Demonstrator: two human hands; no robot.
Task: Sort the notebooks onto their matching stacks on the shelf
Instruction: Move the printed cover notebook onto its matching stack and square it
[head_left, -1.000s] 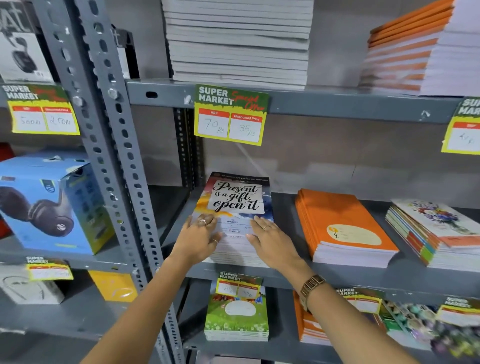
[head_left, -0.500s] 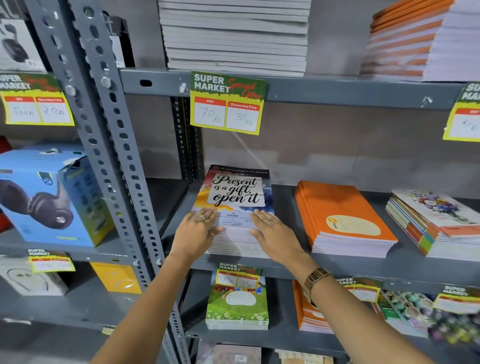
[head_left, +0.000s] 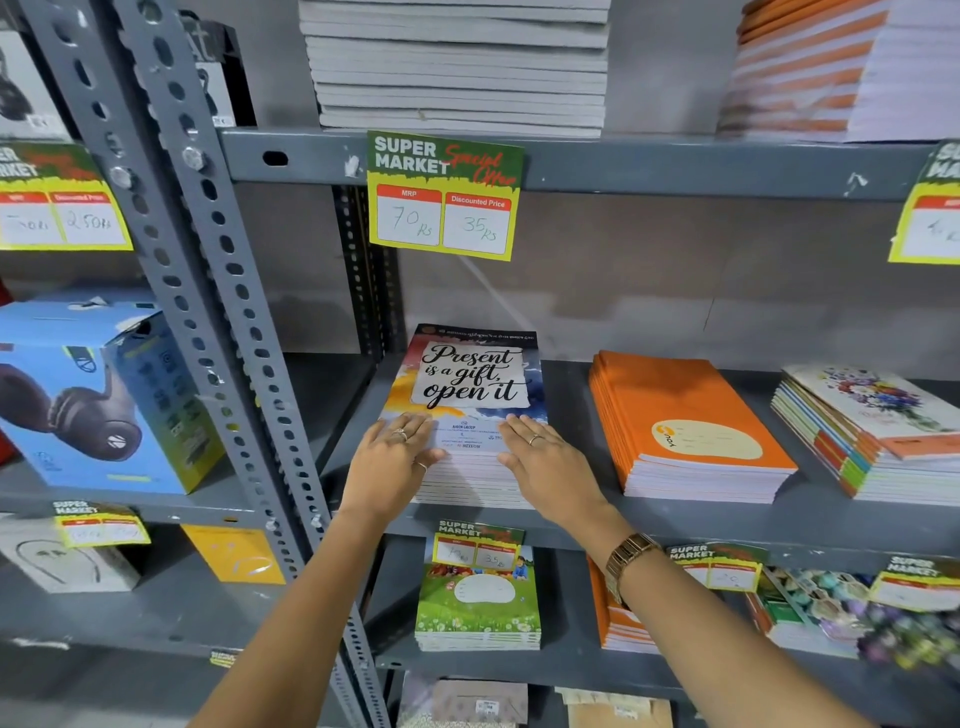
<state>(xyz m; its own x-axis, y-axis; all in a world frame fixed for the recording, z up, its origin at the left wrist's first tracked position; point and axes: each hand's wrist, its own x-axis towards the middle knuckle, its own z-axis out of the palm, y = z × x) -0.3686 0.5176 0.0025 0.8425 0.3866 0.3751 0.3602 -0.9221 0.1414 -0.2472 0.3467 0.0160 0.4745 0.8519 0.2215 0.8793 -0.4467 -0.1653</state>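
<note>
A notebook with the words "Present is a gift, open it" (head_left: 470, 379) lies on top of its stack at the left end of the middle shelf (head_left: 571, 522). My left hand (head_left: 387, 462) rests flat on the stack's near left corner. My right hand (head_left: 545, 460) lies flat on its near right corner, fingers spread. Both palms press on the top cover and neither hand grips anything. To the right on the same shelf sit an orange notebook stack (head_left: 685, 431) and a floral, multicoloured stack (head_left: 872, 431).
Grey perforated uprights (head_left: 208, 291) stand just left of the stack. A blue headphone box (head_left: 98, 395) sits on the left bay. Price tags (head_left: 444, 195) hang from the shelf edges. Grass-print notebooks (head_left: 478, 605) and other stacks fill the shelf below; tall stacks sit above.
Both hands have stayed flat on the top notebook, sliding slightly forward on the stack. The camera has tilted a little, shifting the shelf in view.
</note>
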